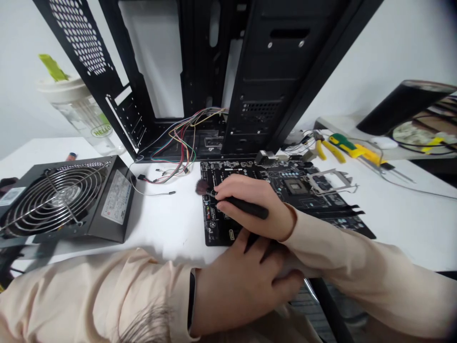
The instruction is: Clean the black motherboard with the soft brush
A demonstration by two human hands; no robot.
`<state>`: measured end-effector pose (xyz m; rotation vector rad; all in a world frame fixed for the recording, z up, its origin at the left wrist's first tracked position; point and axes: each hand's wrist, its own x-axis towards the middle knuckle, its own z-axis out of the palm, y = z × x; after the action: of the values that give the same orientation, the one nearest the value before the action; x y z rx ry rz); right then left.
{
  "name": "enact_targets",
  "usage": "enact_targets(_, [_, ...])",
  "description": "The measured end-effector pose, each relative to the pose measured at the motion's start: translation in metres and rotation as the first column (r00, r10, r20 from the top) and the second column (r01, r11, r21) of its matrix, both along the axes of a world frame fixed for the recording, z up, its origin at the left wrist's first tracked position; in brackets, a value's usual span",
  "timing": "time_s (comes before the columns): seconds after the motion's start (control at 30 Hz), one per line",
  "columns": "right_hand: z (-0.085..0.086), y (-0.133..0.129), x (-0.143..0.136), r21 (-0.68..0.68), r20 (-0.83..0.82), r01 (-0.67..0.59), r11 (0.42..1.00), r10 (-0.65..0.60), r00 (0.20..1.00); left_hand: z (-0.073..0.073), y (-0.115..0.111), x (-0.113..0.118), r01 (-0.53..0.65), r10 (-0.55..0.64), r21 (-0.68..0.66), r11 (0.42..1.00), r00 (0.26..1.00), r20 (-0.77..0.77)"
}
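My right hand [259, 205] pinches a black-handled brush [250, 207], and its dark, slightly blurred bristles are at the left edge of a black motherboard [223, 233]. The board lies flat on the white table with its bare CPU socket [294, 186] in view. A raised metal socket frame [330, 182] stands beside that socket. Across the front edge of the board rests my left hand [243, 281], fingers spread and nothing visibly held. The right forearm passes over the board and hides part of it.
Behind the board stands an open black computer case [257, 71], with loose coloured cables [183, 143] spilling out. A power supply [117, 200] sits at left, near a clear bottle [91, 119]. Yellow-handled pliers [332, 150] and a green-yellow tool [352, 145] lie at right. The table's front edge is close.
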<state>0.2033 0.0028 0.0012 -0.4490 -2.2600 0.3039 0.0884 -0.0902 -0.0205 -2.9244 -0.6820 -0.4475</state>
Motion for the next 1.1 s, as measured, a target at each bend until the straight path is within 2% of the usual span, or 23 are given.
enact_targets(0.07, [-0.001, 0.001, 0.000, -0.004, 0.023, -0.006, 1.000, 0.006, 1.000, 0.000, 0.000, 0.000, 0.005, -0.005, -0.007, 1.000, 1.000, -0.014])
enact_targets(0.23, [0.001, 0.001, 0.001, 0.042, 0.029, 0.075, 0.996, -0.076, 0.997, 0.002, 0.000, 0.001, 0.005, -0.006, -0.023, 1.000, 0.999, -0.037])
enact_targets(0.43, [0.004, -0.003, 0.001, -0.092, 0.031, -0.046, 0.995, 0.049, 0.998, 0.002, 0.000, 0.001, -0.001, 0.001, -0.012, 1.000, 1.000, -0.023])
enact_targets(0.57, [-0.001, 0.000, 0.001, -0.008, 0.064, 0.099, 0.995, -0.098, 0.993, 0.002, 0.000, 0.002, 0.008, -0.009, -0.024, 1.000, 0.999, -0.032])
enact_targets(0.67, [0.003, 0.003, 0.005, -0.009, 0.009, 0.214, 0.977, -0.214, 0.977, -0.001, -0.002, 0.001, -0.002, 0.003, 0.010, 1.000, 1.000, -0.020])
enact_targets(0.73, [0.012, 0.003, 0.009, -0.086, -0.062, 0.268, 0.960, -0.274, 0.960, -0.004, -0.004, 0.001, -0.025, 0.025, 0.046, 0.999, 1.000, -0.008])
enact_targets(0.83, [0.034, -0.001, 0.011, -0.289, -0.201, 0.284, 0.914, -0.348, 0.916, -0.008, -0.005, 0.000, -0.043, 0.043, 0.089, 0.995, 0.999, 0.006])
enact_targets(0.9, [0.051, -0.006, 0.010, -0.338, -0.240, 0.300, 0.892, -0.390, 0.889, -0.010, -0.005, 0.000, -0.036, 0.034, 0.113, 0.993, 0.999, 0.018])
enact_targets(1.0, [0.075, -0.012, 0.002, -0.254, -0.156, 0.317, 0.914, -0.362, 0.919, -0.012, -0.005, 0.000, -0.028, 0.022, 0.135, 0.990, 0.999, 0.048])
enact_targets(1.1, [0.089, -0.008, -0.015, -0.231, 0.066, 0.232, 0.945, -0.223, 0.973, -0.014, -0.005, 0.000, -0.032, 0.023, 0.153, 0.988, 0.998, 0.058])
